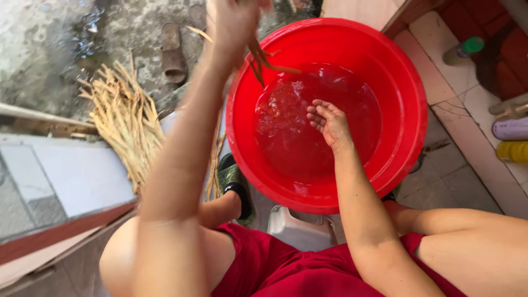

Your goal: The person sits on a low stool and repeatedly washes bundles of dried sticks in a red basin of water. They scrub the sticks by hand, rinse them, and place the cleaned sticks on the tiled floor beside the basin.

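1. Fingers of the left hand [234,22] clamp a bunch of wet brown stalks [261,58] at the red basin's [407,82] eleven o'clock rim; the stalks' long axis runs from the fist down toward four o'clock, over the water.
2. Motion blur and the frame's top edge cut off the left fingertips.
3. Right hand [330,124], fingers loosely curled and slightly apart, rests at the water's centre, forearm reaching in from six o'clock.
4. Dry straw [124,118] lies at nine o'clock.
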